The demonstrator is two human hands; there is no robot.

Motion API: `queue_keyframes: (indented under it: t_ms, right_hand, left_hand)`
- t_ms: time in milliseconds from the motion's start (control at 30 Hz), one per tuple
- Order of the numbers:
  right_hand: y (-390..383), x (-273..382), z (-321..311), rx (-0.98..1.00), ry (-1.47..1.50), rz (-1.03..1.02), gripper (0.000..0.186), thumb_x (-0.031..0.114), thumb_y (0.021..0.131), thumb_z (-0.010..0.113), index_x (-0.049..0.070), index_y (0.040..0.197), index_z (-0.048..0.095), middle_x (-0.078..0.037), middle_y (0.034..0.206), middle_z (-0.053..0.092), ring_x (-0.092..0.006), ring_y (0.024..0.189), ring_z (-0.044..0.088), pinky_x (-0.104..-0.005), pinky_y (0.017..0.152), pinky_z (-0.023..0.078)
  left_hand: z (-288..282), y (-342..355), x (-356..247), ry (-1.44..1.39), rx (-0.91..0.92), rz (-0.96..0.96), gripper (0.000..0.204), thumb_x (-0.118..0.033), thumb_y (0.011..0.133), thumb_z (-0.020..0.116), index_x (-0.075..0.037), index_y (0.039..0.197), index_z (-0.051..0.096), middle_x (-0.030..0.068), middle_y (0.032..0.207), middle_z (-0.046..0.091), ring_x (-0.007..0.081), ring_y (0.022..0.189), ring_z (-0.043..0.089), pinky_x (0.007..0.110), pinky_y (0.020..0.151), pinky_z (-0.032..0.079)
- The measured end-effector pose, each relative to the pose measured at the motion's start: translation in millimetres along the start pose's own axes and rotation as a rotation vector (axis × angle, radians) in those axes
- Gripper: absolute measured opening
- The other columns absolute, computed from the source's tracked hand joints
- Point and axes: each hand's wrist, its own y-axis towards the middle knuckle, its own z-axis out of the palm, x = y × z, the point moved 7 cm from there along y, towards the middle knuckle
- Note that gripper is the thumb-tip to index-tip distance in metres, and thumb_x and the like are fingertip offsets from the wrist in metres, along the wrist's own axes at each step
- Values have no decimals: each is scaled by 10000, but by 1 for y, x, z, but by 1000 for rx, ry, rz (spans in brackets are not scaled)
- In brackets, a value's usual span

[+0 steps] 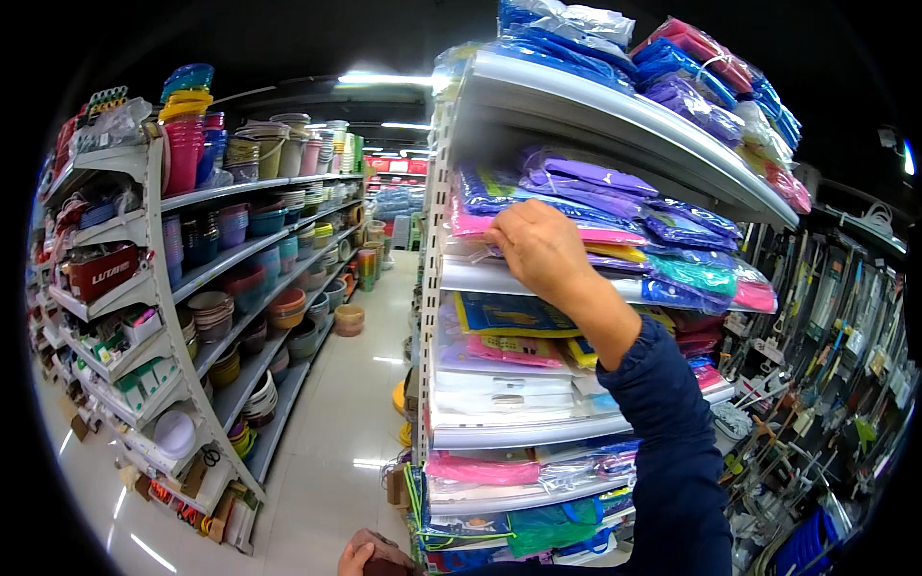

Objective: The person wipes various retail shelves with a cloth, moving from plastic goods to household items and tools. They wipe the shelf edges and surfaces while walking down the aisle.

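My right hand [533,245] reaches into an end shelf [538,278] of bagged plastic goods, fingers pinched at the left end of a pink packet [610,232]. Purple and blue packets [595,182] lie on top of it, with yellow and teal ones [687,271] beside and below. At the bottom edge, my left hand [360,555] grips a brown, crumpled cloth [384,557], mostly out of view.
Lower shelf tiers [528,427] hold more packets, as does the top one. An aisle floor [336,461] runs left of them, bordered by shelving [230,254] stacked with buckets and basins. Long-handled tools [816,384] hang at the right.
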Motion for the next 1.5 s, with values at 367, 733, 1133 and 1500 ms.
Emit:
queue_keyframes:
  t_ms: [367, 733, 1133, 1500]
  right_hand:
    - [-26, 51, -12, -53, -96, 110, 470, 187, 730, 719, 2, 1135, 567, -227, 1223, 499, -381, 1152, 474, -498, 991, 358]
    - [-248, 323, 89, 856, 1216, -195, 763, 394, 811, 689, 45, 1402, 354, -284, 1396, 337, -444, 1287, 345, -487, 1066, 304]
    - [-324, 450, 76, 1270, 2277, 297, 775, 165, 850, 667, -6, 1446, 202, -146, 1406, 366, -219, 1280, 384, -342, 1067, 313]
    - [-260, 509, 129, 765, 1691, 73, 465, 81, 811, 534, 54, 1274, 500, -126, 1179, 583, -213, 1099, 556, -318, 944, 435]
  left_hand:
    - [-37, -29, -3, -45, -77, 95, 363, -266, 882, 626, 10, 1115, 597, 120, 976, 658, 215, 837, 647, 331, 731, 546]
    - [10, -94, -11, -280, -57, 167, 438, -190, 898, 634, -34, 1280, 487, 66, 1139, 590, 156, 1021, 578, 309, 863, 493]
    - [4, -211, 0, -330, 1, 66, 522, -201, 919, 586, -1, 1359, 388, 112, 1280, 520, 185, 1160, 519, 324, 976, 430]
    - [-89, -284, -53, -417, -101, 232, 523, -143, 912, 556, -26, 1382, 358, 231, 1379, 447, 128, 808, 655, 232, 745, 524]
